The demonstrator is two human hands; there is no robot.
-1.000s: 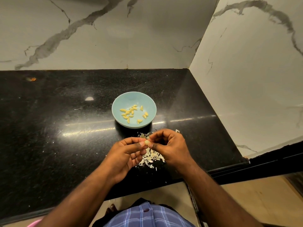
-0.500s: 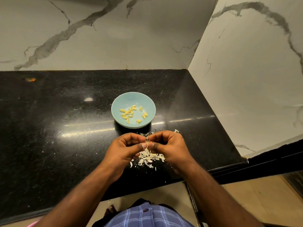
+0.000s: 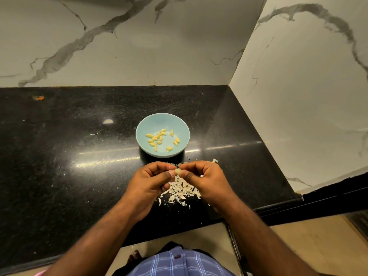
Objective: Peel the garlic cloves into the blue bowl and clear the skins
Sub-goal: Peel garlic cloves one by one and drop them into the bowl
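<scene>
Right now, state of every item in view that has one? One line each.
blue bowl: upright on the counter, holds peeled cloves.
peeled cloves: loose in the bowl, skinless.
garlic clove: pinched between both hands, off the counter; how far it is peeled I cannot tell.
left hand: pinches the clove.
right hand: pinches the clove.
skins: piled on the counter under the hands, not cleared.

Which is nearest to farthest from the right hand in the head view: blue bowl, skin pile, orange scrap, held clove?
1. Garlic clove: pinched by the right hand and left hand.
2. Skin pile: on the counter just below the hands.
3. Blue bowl: behind the hands.
4. Orange scrap: far back left.
</scene>
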